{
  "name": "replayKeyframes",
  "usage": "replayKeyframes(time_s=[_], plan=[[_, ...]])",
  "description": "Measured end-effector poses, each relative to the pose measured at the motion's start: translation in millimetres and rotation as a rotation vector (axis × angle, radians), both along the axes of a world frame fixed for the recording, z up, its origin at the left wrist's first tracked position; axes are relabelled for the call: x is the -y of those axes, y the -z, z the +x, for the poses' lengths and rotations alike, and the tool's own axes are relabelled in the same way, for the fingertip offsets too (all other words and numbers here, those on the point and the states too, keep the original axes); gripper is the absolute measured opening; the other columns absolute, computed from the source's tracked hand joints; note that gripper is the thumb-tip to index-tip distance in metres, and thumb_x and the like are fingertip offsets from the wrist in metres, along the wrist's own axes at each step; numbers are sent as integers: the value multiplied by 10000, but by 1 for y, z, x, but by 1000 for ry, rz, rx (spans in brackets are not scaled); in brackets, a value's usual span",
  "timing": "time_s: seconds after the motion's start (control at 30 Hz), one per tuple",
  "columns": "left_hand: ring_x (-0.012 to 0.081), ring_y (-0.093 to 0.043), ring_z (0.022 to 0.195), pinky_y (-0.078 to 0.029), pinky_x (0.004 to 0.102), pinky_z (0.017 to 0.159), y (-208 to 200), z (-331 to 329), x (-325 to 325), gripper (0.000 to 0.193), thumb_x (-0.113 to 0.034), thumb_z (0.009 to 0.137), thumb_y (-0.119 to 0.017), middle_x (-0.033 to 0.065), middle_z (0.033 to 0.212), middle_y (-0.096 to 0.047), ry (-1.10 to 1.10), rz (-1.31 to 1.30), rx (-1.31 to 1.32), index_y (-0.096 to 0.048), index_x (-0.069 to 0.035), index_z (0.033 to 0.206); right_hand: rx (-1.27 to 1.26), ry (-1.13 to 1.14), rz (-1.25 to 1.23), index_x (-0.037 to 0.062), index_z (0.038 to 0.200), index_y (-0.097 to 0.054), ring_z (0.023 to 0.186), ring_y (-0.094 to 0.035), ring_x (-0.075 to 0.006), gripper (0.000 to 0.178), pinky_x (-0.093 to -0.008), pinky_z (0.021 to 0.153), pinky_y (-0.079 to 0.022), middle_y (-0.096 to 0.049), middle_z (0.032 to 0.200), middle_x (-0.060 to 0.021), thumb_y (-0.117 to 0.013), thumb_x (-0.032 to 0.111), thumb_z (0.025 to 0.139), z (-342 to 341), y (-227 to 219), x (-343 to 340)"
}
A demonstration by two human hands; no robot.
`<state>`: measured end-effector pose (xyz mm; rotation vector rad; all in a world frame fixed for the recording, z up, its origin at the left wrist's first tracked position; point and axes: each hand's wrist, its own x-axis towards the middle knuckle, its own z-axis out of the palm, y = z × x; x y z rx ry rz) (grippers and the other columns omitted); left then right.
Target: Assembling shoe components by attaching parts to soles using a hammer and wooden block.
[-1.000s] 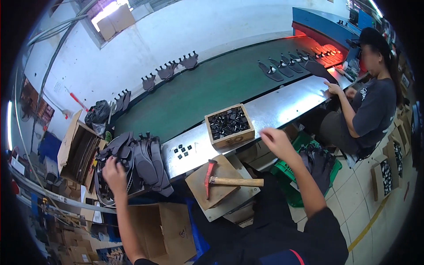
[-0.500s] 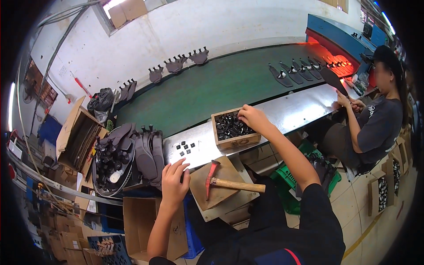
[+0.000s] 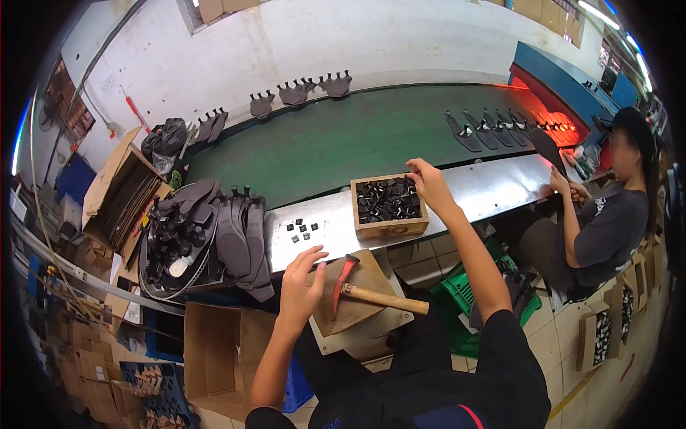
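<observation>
My right hand (image 3: 433, 187) is at the far right corner of a wooden box (image 3: 389, 229) filled with small black pieces (image 3: 386, 200). Its fingers are bent in at the rim, and anything pinched in them is hidden. My left hand (image 3: 300, 289) hovers with fingers apart and nothing in it, beside a board. Several small black square pieces (image 3: 302, 229) lie loose on the metal ledge beyond it. On the brown board (image 3: 357, 311) in front of me rests a hammer (image 3: 379, 295) with a red head and wooden handle.
Dark shoe soles (image 3: 239, 243) and a heaped basket (image 3: 179, 243) stand at left, above an open carton (image 3: 218, 357). A green conveyor belt (image 3: 321, 150) runs behind the metal ledge (image 3: 486, 182). A co-worker (image 3: 607, 222) holds a dark sole at right, near a green crate (image 3: 461, 304).
My right hand has shifted from over the pieces to the box's far right corner. My left hand has moved a little right. The view has turned slightly.
</observation>
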<state>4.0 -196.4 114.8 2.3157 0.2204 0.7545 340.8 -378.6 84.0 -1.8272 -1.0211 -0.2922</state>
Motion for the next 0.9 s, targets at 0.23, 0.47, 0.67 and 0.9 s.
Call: replayKeyframes(time_s=[0.23, 0.47, 0.67, 0.9], plan=[[334, -654, 1081, -496, 396, 943, -1, 18, 15, 201, -56, 908, -611, 133, 1220, -681, 64, -62, 37, -689, -38, 1092, 99, 40, -9, -10, 1104, -632, 832, -698, -216, 203, -300, 751, -547, -685, 912, -149, -651, -19, 903, -13, -8, 3], [212, -691, 1010, -522, 339, 921, -32, 33, 33, 270, -56, 906, -652, 130, 1173, -706, 69, -305, 72, -666, 1, 1169, -275, -202, 204, -14, 1148, -641, 915, -705, -145, 238, -269, 815, -557, -723, 958, -90, -692, 6, 916, -96, -57, 2], [182, -665, 996, -543, 309, 870, -41, 43, 45, 504, -59, 856, -771, 135, 1215, -666, 177, -446, 173, -576, -6, 1317, -157, -323, 186, -16, 1181, -628, 911, -704, -154, 313, -279, 820, -578, -711, 954, -97, -712, -51, 882, -163, -79, 1], [204, -688, 962, -567, 332, 817, -19, 21, 30, 486, -80, 868, -756, 128, 1225, -650, -65, -439, 194, -568, -13, 1311, -283, -378, 126, -1, 1181, -622, 876, -696, -123, 310, -264, 769, -573, -714, 937, -87, -730, 0, 890, -176, -68, -37]])
